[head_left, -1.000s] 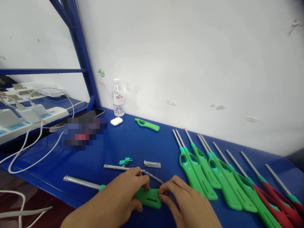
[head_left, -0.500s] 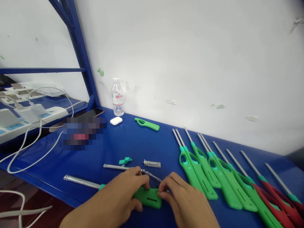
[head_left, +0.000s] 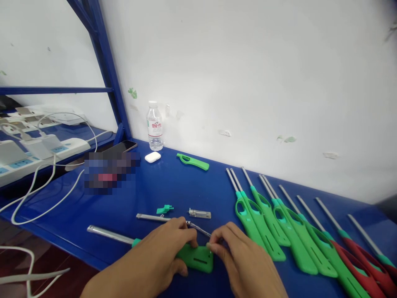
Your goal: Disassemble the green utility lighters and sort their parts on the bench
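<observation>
My left hand is closed around a long green gas lighter, whose metal tube points left past my wrist. At the lighter's butt end, thumb and fingers of my right hand are pinched together; whatever they grip is hidden. Just beyond my hands lie a loose metal lighter tube with a wire, a small clear fuel tank and a teal trigger piece. Farther back rests a green half-shell of a lighter handle.
Several green lighters and red lighters lie side by side on the right of the blue table. A water bottle and a white earbud case stand near the wall. At the left are a phone, a power strip and cables.
My right fingers have shifted slightly up and off the butt end, uncovering more of its corner. The left hand keeps its hold on the lighter. The view has moved a little.
</observation>
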The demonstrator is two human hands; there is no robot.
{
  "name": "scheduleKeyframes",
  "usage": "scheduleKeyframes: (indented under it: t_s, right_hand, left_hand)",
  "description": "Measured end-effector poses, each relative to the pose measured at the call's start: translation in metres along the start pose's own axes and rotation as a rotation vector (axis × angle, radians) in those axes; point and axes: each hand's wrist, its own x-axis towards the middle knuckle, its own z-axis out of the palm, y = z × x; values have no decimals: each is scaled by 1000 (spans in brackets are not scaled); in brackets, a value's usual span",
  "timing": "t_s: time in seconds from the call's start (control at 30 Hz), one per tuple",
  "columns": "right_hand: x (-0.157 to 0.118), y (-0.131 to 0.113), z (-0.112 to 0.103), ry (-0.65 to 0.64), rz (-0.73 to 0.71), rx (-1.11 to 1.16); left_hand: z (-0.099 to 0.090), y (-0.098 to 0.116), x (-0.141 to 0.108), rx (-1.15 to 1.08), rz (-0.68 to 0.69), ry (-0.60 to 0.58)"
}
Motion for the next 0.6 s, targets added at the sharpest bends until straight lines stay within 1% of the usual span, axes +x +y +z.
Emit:
scheduleKeyframes:
  t_s: [0.13,0.27,0.43,0.5,0.6]
  right_hand:
    - [4,6,-5,97,8,49]
    - [10,8,3,177,34,-36]
    - [13,5,13,216,50,-127]
    - [13,4,14,225,52,-122]
    - [14,5,13,236,10,-81]
  left_hand:
    - [2,0,0,0,-5,-3]
    - [2,1,0,4,-4,7]
    - [2,-1,4,15,17,8]
    - [2,-2,7,20,19,2]
    - [3,-3,8,26,23,6]
